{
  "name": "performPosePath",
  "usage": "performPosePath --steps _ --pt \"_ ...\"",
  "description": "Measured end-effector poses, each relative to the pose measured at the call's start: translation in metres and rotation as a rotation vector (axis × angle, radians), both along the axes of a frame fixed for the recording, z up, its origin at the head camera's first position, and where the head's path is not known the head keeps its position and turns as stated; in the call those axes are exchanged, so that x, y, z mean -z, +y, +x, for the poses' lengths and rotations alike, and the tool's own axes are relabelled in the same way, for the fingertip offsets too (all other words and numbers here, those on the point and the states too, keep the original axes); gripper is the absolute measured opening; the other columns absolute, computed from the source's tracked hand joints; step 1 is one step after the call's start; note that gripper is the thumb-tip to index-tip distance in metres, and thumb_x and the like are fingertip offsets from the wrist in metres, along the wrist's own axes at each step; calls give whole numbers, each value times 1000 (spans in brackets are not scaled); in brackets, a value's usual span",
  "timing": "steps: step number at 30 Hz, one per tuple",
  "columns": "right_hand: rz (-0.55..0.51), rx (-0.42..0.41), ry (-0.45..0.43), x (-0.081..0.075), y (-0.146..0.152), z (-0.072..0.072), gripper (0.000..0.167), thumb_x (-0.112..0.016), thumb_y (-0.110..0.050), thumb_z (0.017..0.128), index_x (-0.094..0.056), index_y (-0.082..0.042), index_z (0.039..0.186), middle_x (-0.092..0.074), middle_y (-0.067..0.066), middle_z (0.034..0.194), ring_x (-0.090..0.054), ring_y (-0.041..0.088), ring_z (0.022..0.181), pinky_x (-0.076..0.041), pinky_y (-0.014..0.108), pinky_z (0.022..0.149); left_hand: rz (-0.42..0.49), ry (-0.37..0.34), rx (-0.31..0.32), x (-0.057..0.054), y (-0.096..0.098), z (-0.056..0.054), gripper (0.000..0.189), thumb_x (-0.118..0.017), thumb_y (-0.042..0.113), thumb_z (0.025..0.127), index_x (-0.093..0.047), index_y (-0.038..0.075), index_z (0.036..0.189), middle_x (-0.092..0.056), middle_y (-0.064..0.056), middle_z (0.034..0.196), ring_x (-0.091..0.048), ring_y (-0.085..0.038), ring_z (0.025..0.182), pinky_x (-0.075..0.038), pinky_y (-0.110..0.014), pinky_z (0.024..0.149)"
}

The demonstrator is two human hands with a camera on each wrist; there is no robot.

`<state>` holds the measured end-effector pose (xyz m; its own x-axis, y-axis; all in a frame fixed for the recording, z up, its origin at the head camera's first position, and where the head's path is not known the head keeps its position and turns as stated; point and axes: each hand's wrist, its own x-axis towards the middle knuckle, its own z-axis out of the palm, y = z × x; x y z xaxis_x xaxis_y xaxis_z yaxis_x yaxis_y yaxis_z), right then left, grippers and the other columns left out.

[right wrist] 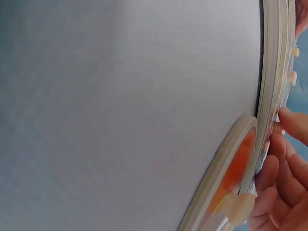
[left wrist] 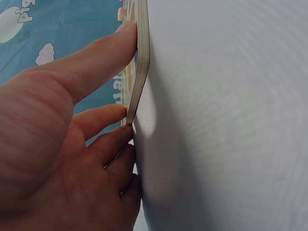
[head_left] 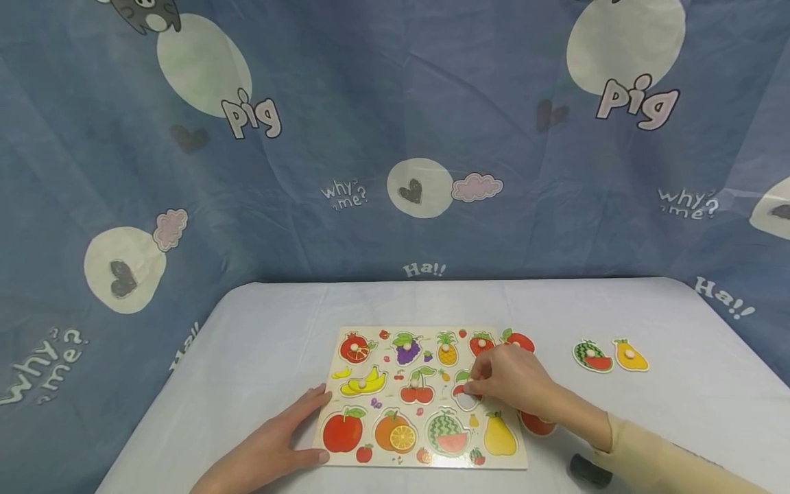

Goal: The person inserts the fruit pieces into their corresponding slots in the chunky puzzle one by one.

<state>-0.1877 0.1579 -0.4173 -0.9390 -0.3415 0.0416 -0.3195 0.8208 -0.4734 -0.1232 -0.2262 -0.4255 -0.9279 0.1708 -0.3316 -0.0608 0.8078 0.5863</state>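
Note:
A wooden fruit puzzle board lies flat on the white table. My left hand rests at its left side, fingers fairly straight, the thumb on the near-left corner and the fingertips along the edge. In the left wrist view, that hand touches the board's edge. Over the right part of the middle row, my right hand pinches a red-and-white fruit piece with a green leaf, partly hidden by the fingers. The right wrist view shows the right thumb and fingertips together at a small knob.
A watermelon piece and a pear piece lie on the table to the right. Red fruit pieces lie at the board's right edge, one behind the right hand, another beneath the wrist. A dark object shows below the right sleeve.

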Motion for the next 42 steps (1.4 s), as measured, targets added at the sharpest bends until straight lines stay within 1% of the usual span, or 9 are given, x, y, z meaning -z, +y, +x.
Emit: performPosePath --steps 4,9,13,18,23,27,32,37,42 --pt "-12 -9 -25 -1 2 1 16 -85 -32 75 -70 -32 72 -57 -21 62 -49 7 66 -41 27 57 -4 -2 -3 0 0 0 94 -86 47 66 -45 25 148 -38 -4 155 -41 -29 134 -43 -61 98" --pt "-34 -20 -48 -2 4 2 14 -85 -29 76 -71 -31 78 -57 -19 64 -50 5 65 -42 27 58 -5 -1 -2 0 0 0 94 -87 45 67 -45 25 148 -38 -4 155 -40 -29 134 -43 -61 99" --pt "-39 -35 -44 -2 5 3 14 -85 -28 77 -71 -31 80 -55 -19 64 -50 4 63 -42 26 57 -5 -3 -1 0 0 1 94 -87 44 67 -44 24 149 -38 -4 155 -41 -29 133 -43 -61 99" --pt "-30 -60 -38 -4 6 5 14 -83 -32 79 -70 -32 82 -55 -19 64 -49 4 62 -41 26 55 -6 -8 -7 -1 0 1 94 -87 45 67 -44 25 149 -38 -4 155 -41 -28 132 -43 -61 98" --pt "-30 -35 -57 -8 7 7 15 -83 -35 79 -71 -32 87 -56 -19 68 -51 5 66 -44 26 58 -4 -8 -5 -1 0 2 95 -87 46 67 -44 25 149 -38 -4 155 -42 -28 132 -43 -61 99" --pt "-67 -16 -68 -12 11 10 19 -83 -33 78 -73 -29 94 -57 -18 72 -52 6 68 -44 27 58 -1 -10 -8 -1 0 1 94 -87 44 67 -44 25 149 -38 -4 155 -41 -28 132 -43 -61 99" --pt "-101 -27 -73 -16 19 12 20 -79 -27 83 -73 -24 102 -58 -17 75 -53 8 69 -46 26 59 -3 -8 -14 -1 0 2 93 -87 44 68 -44 25 149 -38 -4 155 -42 -27 132 -43 -60 99" --pt "-119 -46 -45 -22 29 13 17 -73 -17 87 -73 -22 104 -58 -15 77 -53 9 71 -47 25 58 4 -11 -15 -1 0 2 93 -86 44 68 -44 25 149 -37 -4 155 -41 -28 132 -42 -61 100" --pt "-144 -85 9 -27 40 11 18 -72 -13 87 -74 -19 103 -58 -14 77 -52 9 71 -46 24 55 2 -1 -10 -2 1 2 93 -87 42 68 -44 25 149 -38 -4 155 -42 -27 132 -44 -60 99"
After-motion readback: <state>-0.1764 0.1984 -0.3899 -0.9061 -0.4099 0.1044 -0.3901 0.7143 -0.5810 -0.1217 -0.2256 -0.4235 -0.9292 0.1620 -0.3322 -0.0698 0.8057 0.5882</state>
